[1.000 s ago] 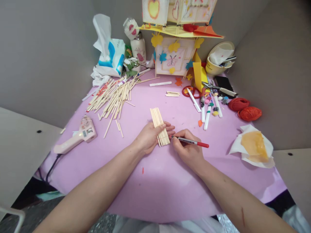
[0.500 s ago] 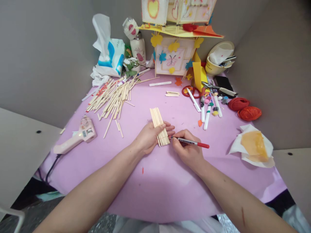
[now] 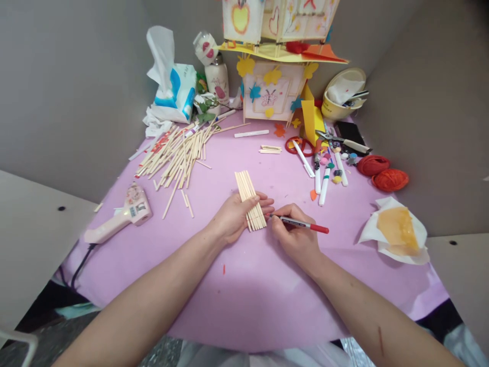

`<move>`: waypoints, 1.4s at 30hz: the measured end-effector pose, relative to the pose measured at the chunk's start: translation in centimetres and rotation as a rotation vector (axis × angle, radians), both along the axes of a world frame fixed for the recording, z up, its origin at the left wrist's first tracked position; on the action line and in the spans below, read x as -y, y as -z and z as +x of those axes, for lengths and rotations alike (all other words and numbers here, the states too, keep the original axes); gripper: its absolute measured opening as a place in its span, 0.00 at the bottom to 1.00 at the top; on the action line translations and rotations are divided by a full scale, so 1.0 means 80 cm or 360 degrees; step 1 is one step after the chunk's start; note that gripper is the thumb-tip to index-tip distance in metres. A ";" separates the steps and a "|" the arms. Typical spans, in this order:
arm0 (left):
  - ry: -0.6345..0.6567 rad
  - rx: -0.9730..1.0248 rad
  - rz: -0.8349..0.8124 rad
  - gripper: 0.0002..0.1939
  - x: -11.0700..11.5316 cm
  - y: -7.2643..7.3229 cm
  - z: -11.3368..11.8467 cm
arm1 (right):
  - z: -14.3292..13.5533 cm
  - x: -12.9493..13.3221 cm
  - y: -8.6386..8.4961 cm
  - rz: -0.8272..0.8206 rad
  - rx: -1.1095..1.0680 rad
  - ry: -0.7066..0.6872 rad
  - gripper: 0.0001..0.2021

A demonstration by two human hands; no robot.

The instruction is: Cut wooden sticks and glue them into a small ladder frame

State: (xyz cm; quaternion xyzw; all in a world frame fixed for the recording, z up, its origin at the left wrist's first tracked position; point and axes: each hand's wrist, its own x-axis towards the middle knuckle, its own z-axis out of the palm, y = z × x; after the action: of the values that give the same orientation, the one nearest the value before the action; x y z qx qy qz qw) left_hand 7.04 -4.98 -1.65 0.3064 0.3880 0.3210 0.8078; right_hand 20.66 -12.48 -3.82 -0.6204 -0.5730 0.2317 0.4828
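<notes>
A row of several thin wooden sticks lies side by side across my left hand, its thumb pressing them down onto the fingers. Faint red marks cross the sticks near their lower ends. My right hand grips a red marker pen like a writing tool, its tip just right of the sticks' lower end. Whether the tip touches them I cannot tell. Both hands are over the pink-purple tablecloth.
Loose sticks are piled at the left, behind a pink glue gun. A decorated stick-and-paper house stands at the back. White markers, pliers and red yarn balls lie at the right, with a stained paper nearer.
The marker tip has shifted very slightly right, away from the sticks. My left hand keeps its hold, and the view has tilted a little.
</notes>
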 end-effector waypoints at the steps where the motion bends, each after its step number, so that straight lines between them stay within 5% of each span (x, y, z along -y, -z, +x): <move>1: 0.0001 0.0010 -0.0001 0.05 0.000 0.001 0.000 | 0.000 0.000 -0.001 0.0026 0.0015 0.0010 0.01; 5: -0.0001 0.0091 0.0086 0.06 -0.004 0.003 -0.002 | 0.008 -0.004 -0.006 0.0221 0.0142 -0.0021 0.08; 9: 0.0033 0.0121 0.0451 0.11 -0.011 0.000 -0.007 | 0.043 -0.019 -0.009 0.0389 0.0476 -0.0085 0.15; 15: 0.0143 -0.0178 0.1031 0.14 -0.024 -0.003 -0.009 | 0.104 -0.050 -0.001 0.0197 0.1191 0.0019 0.24; 21: 0.0156 -0.0163 0.1009 0.13 -0.024 -0.001 -0.006 | 0.111 -0.051 -0.001 -0.0020 0.1403 -0.0050 0.26; 25: 0.0223 -0.0066 0.1011 0.15 -0.027 0.002 -0.006 | 0.089 -0.055 -0.043 0.0095 0.0979 -0.0071 0.25; 30: 0.0302 -0.0133 0.1069 0.17 -0.034 0.001 -0.005 | 0.046 -0.096 -0.093 -0.0196 -0.0144 -0.1124 0.32; 35: 0.0338 -0.0378 0.1246 0.15 -0.035 -0.001 -0.009 | 0.011 -0.123 -0.091 -0.0432 -0.0568 -0.1580 0.19; 42: 0.0379 -0.0557 0.1275 0.13 -0.043 -0.005 -0.014 | 0.004 -0.118 -0.096 -0.0470 -0.0632 -0.1599 0.15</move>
State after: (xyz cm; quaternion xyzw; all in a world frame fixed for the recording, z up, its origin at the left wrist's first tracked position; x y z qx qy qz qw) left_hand 5.93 -1.50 -1.21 0.6871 0.3259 0.2941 0.5790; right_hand 21.02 -3.01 3.88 -0.2764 -0.6577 0.6235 0.3198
